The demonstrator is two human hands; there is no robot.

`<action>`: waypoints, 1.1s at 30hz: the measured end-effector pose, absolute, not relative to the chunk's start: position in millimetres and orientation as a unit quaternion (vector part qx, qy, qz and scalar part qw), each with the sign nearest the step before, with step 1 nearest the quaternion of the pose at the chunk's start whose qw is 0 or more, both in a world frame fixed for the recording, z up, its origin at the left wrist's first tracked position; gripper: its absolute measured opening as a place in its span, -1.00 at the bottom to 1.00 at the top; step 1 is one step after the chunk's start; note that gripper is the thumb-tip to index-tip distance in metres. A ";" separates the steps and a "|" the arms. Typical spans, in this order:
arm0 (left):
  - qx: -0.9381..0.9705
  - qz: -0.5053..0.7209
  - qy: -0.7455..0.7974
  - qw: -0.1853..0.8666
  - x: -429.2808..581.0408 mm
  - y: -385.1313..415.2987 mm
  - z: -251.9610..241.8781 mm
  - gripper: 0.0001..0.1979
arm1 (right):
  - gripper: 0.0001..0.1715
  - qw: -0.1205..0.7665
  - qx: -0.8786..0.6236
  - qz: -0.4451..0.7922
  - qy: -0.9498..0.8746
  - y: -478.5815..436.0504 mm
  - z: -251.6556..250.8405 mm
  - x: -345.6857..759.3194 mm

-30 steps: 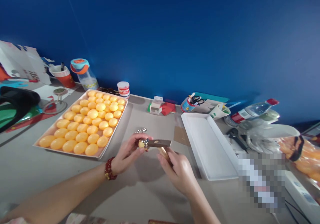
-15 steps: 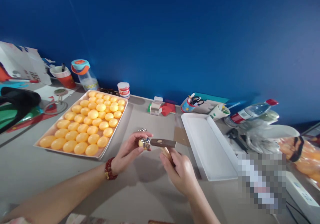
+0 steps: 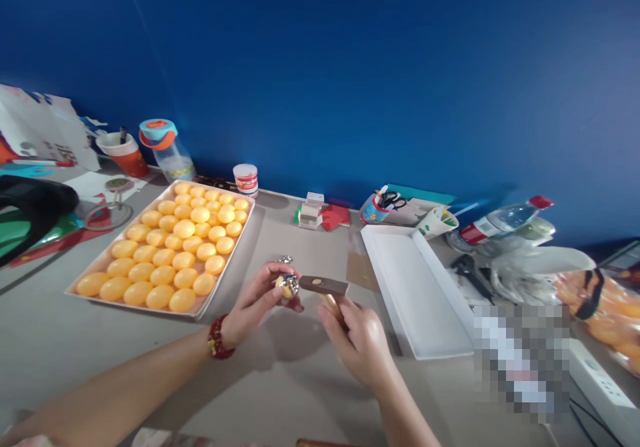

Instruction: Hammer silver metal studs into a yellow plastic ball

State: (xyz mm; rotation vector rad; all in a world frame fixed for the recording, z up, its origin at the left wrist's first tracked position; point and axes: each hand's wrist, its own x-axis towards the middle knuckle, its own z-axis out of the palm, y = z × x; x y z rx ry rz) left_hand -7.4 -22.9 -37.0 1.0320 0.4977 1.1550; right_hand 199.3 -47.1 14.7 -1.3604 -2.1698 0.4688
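Note:
My left hand (image 3: 255, 304) pinches a small yellow ball with a shiny metal fitting (image 3: 287, 286) just above the grey table (image 3: 280, 380). My right hand (image 3: 361, 344) is closed round the handle of a small hammer (image 3: 323, 285). The hammer's dark head lies level, its left end touching the ball. A red bead bracelet (image 3: 217, 336) circles my left wrist. A few small metal pieces (image 3: 285, 260) lie on the table just beyond the ball.
A tray (image 3: 145, 304) holding several yellow balls sits at the left. An empty white tray (image 3: 417, 294) lies to the right. Cups, a drinking bottle (image 3: 167, 148), a small jar (image 3: 247, 178), scissors, a water bottle (image 3: 500, 224) and plastic bags crowd the back and right edges.
The hammer head swung slightly away from the ball and then came back against it. My hands stayed nearly in place.

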 end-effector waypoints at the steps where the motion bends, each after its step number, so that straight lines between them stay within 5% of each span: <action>1: 0.456 0.513 0.221 0.692 -7.3 -23.1 -36.9 -0.78 | -0.72 0.267 -0.506 0.174 -0.802 -46.9 15.0 199.6; 25: 0.390 0.496 0.211 0.747 -3.9 -20.2 -34.7 -0.80 | -0.75 0.251 -0.484 0.142 -0.826 -46.9 12.0 198.3; 33: 0.480 0.528 0.287 0.639 -9.5 -14.3 -43.4 -0.71 | -0.72 0.282 -0.525 0.055 -0.801 -41.3 13.7 208.7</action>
